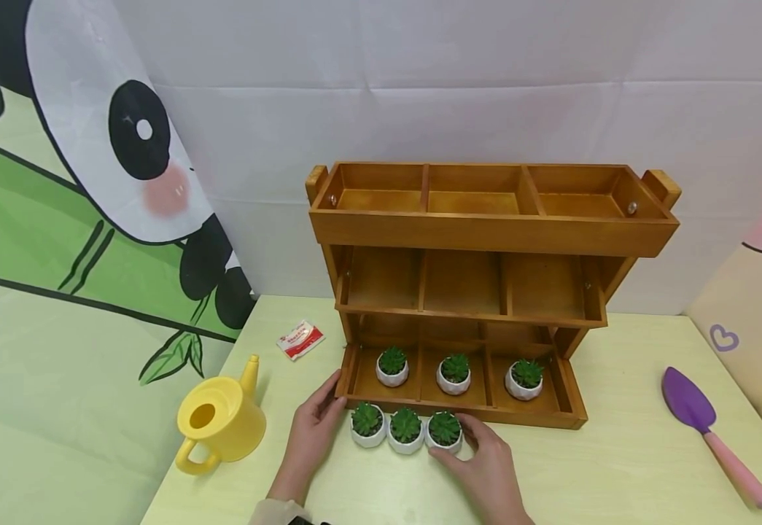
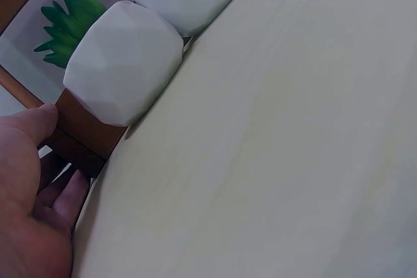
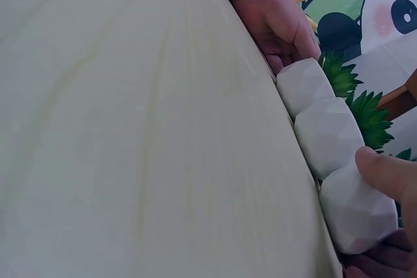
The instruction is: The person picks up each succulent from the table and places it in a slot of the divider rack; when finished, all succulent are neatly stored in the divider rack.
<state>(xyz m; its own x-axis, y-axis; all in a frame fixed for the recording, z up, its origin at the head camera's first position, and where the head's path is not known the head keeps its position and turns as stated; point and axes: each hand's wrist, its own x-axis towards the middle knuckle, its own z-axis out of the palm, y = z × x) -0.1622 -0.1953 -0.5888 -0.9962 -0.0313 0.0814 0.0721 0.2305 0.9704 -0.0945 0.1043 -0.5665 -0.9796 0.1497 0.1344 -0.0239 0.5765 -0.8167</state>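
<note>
Three small potted succulents in white faceted pots stand side by side on the table before a wooden tiered shelf [image 1: 459,417]. My right hand [image 1: 482,467] holds the rightmost potted succulent [image 1: 445,430], thumb on the near side of its pot [image 3: 358,209] and fingers around the far side. The middle potted succulent [image 1: 406,432] and the left one [image 1: 368,425] touch in the row. My left hand [image 1: 315,430] grips the front left corner of the shelf's bottom tray, its thumb against the wood in the left wrist view. Three more potted succulents [image 1: 454,373] sit one per bottom compartment.
A yellow watering can [image 1: 223,419] stands at the left, with a red and white packet [image 1: 300,340] behind it. To the right lies a purple trowel [image 1: 689,399] with a pink handle. The shelf's middle tier [image 1: 462,281] and top tier [image 1: 472,200] have three compartments each.
</note>
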